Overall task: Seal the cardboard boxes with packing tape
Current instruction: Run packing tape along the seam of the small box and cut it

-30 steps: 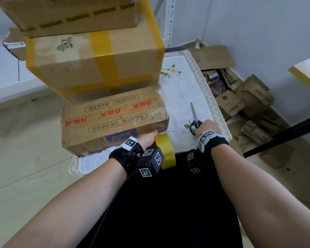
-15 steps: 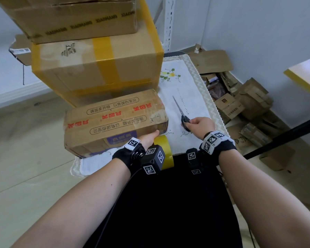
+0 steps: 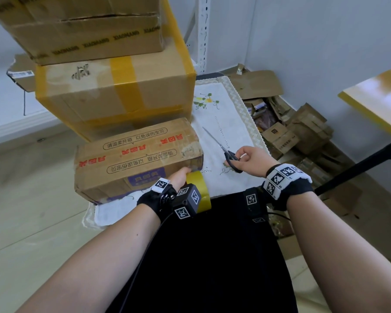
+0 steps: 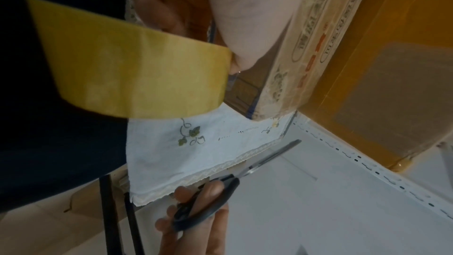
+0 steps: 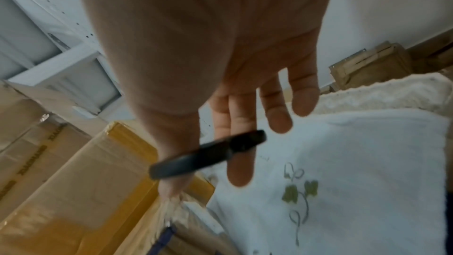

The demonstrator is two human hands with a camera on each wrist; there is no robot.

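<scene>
The right hand (image 3: 250, 160) now has the scissors (image 3: 226, 152) lifted off the worktop (image 3: 235, 114), fingers through the handles, blades swung toward the box (image 3: 136, 159) at centre frame; the left hand (image 3: 178, 177) keeps gripping the tape roll (image 3: 200, 188) against the box's near end, so a cut looks imminent.

Pale tiled floor (image 3: 32, 222), white walls (image 3: 314, 41), yellow-edged table (image 3: 375, 102) at right.

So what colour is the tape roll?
Yellow. The tape roll shows best in the left wrist view.
</scene>
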